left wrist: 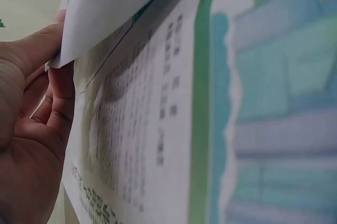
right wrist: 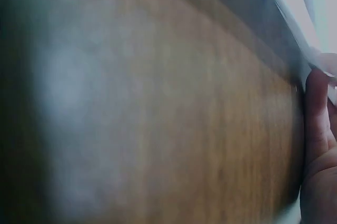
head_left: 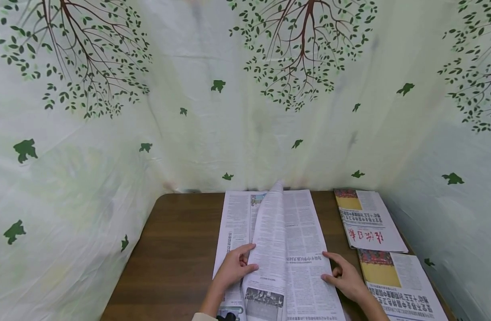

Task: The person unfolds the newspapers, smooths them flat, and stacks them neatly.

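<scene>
An open newspaper [head_left: 305,232] lies on the dark wooden table [head_left: 169,249]. One of its pages [head_left: 267,240] is folded over in a curl along the middle, its top end raised. My left hand [head_left: 231,269] pinches the left edge of that curled page between thumb and fingers; the left wrist view shows the page edge [left wrist: 105,8] between them, above a printed sheet with a green and blue picture [left wrist: 284,87]. At the newspaper's right edge, my right hand [head_left: 347,278] pinches the paper. Only part of this hand [right wrist: 321,166] shows in the right wrist view.
Two folded newspapers lie along the table's right side, an upper one [head_left: 375,227] with red characters and a lower one [head_left: 410,290] partly out of frame. Behind the table hangs a pale cloth [head_left: 261,142] printed with trees and leaves.
</scene>
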Tool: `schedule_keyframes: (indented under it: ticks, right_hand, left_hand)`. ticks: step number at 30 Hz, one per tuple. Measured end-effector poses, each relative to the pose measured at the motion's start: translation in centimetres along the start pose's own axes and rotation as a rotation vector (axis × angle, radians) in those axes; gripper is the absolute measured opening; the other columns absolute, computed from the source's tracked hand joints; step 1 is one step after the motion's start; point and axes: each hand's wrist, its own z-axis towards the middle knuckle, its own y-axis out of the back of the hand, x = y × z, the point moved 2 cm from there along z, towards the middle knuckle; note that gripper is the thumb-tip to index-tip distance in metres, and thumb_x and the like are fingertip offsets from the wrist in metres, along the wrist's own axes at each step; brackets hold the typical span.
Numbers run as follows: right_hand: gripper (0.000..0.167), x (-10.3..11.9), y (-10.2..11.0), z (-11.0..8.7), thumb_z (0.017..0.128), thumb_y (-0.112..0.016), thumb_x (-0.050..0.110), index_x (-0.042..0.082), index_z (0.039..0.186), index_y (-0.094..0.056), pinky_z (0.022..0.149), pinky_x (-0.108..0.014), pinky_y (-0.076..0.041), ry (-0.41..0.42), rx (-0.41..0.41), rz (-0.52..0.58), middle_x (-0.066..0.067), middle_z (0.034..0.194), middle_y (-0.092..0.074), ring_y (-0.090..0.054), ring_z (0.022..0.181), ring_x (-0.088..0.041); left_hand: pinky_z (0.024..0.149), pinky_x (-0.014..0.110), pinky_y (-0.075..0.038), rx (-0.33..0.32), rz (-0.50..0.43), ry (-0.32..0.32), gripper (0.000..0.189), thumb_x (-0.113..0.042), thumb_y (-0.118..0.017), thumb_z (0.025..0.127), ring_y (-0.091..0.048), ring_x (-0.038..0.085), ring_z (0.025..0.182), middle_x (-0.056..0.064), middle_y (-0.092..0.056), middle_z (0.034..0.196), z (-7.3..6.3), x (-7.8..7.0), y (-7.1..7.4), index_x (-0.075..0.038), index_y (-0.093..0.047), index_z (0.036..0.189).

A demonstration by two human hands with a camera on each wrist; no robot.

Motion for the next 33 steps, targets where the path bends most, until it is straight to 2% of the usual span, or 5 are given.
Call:
schedule_keyframes:
  ticks: [8, 14, 21, 29, 33]
  right_hand:
    - [0.080, -0.5, 0.0, 0.3, 0.088, -0.082, 0.015, 0.007, 0.156, -0.041, 0.050, -0.023, -0.040, 0.001, 0.046, 0.078, -0.011, 0.075, -0.065, -0.051, 0.053, -0.010]
    - [0.080, -0.4, 0.1, 0.2, 0.089, -0.080, 0.011, 0.005, 0.157, -0.039, 0.049, -0.022, -0.038, 0.013, 0.054, 0.122, -0.014, 0.071, -0.065, -0.049, 0.052, -0.010]
    - [0.080, -0.4, 0.2, 0.2, 0.089, -0.081, 0.014, 0.007, 0.157, -0.040, 0.049, -0.022, -0.038, -0.011, 0.048, 0.093, -0.009, 0.068, -0.063, -0.048, 0.052, -0.009]
    - [0.080, -0.2, 0.2, 0.1, 0.088, -0.082, 0.016, 0.008, 0.156, -0.042, 0.049, -0.022, -0.038, -0.024, 0.036, 0.084, -0.007, 0.068, -0.061, -0.047, 0.052, -0.009]
    - [0.081, -0.2, 0.2, 0.2, 0.087, -0.082, 0.016, 0.007, 0.156, -0.041, 0.049, -0.023, -0.038, -0.018, 0.034, 0.092, -0.007, 0.067, -0.060, -0.047, 0.052, -0.009]
  left_hand:
    - [0.058, 0.018, -0.047, -0.015, 0.036, 0.006, 0.066, -0.016, -0.086, 0.084, -0.049, 0.001, 0.060, 0.007, -0.060, 0.079, -0.7, 0.2, 1.1, -0.008, -0.060, 0.144]
    - [0.059, 0.019, -0.048, -0.032, 0.050, -0.022, 0.067, -0.017, -0.086, 0.084, -0.050, 0.000, 0.061, 0.008, -0.062, 0.086, -1.0, 0.6, 1.7, -0.007, -0.059, 0.145]
    - [0.058, 0.019, -0.050, -0.057, 0.059, -0.063, 0.065, -0.013, -0.085, 0.084, -0.052, 0.000, 0.061, 0.014, -0.066, 0.096, -1.3, 1.0, 2.6, -0.003, -0.059, 0.143]
    - [0.057, 0.020, -0.049, -0.084, 0.104, -0.092, 0.065, -0.011, -0.085, 0.084, -0.051, -0.001, 0.061, 0.010, -0.064, 0.084, -2.2, 1.3, 3.6, 0.000, -0.058, 0.143]
    - [0.059, 0.020, -0.050, -0.091, 0.093, -0.075, 0.065, -0.010, -0.085, 0.084, -0.052, -0.001, 0.063, 0.015, -0.070, 0.103, -2.5, 1.5, 4.1, 0.000, -0.059, 0.143]
